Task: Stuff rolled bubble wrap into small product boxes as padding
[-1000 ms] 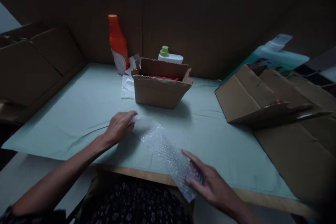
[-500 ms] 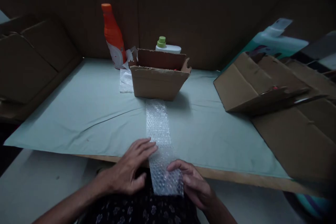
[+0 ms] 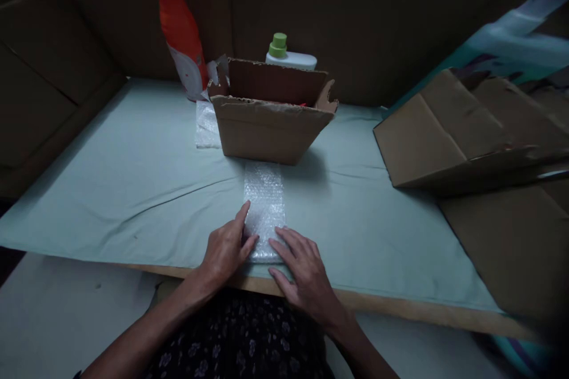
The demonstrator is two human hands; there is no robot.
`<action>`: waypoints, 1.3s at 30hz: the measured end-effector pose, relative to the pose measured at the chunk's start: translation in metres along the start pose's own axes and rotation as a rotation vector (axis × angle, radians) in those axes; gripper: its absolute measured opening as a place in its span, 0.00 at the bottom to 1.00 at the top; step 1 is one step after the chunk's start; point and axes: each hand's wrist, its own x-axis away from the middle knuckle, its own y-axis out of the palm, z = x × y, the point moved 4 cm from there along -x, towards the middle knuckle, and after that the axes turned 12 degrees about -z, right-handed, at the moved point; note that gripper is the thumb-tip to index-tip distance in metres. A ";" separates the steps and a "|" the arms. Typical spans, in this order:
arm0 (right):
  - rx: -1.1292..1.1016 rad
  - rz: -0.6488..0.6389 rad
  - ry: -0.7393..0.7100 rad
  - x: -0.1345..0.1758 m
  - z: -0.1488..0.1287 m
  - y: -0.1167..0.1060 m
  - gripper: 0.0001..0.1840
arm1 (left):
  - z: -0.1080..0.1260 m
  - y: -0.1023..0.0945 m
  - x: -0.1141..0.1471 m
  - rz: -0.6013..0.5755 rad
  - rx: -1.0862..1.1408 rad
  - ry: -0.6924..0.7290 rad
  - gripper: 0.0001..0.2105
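A strip of bubble wrap (image 3: 265, 189) lies on the pale green cloth, its near end folded back on itself close to the table's front edge. My left hand (image 3: 226, 246) rests along the strip's left side, thumb and fingers apart. On the right, my right hand (image 3: 302, 266) has its fingers spread, the fingertips on the near part of the wrap. Just beyond the strip's far end stands an open cardboard box (image 3: 267, 133) with ragged flaps; something red shows slightly inside, mostly hidden.
Behind the box are an orange bottle (image 3: 178, 23), a white bottle with a green cap (image 3: 291, 60) and another bubble wrap piece (image 3: 207, 125). Cardboard boxes (image 3: 422, 136) and a large teal bottle (image 3: 498, 41) stand right. A cardboard panel (image 3: 40, 83) stands left. The cloth (image 3: 155, 172) covers the table.
The near end of the bubble wrap, hanging over the edge before, is now folded onto the table. Both hands have moved forward onto the strip. The view has shifted closer.
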 end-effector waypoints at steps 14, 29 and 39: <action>0.054 0.213 0.034 -0.032 0.008 -0.013 0.17 | 0.007 -0.009 0.018 0.192 -0.073 0.176 0.16; 0.136 0.110 0.011 -0.045 -0.002 -0.005 0.13 | 0.013 -0.024 0.015 0.189 -0.088 0.321 0.16; 0.189 -0.056 0.004 -0.074 0.007 0.003 0.14 | -0.012 -0.031 -0.001 0.284 0.356 -0.020 0.24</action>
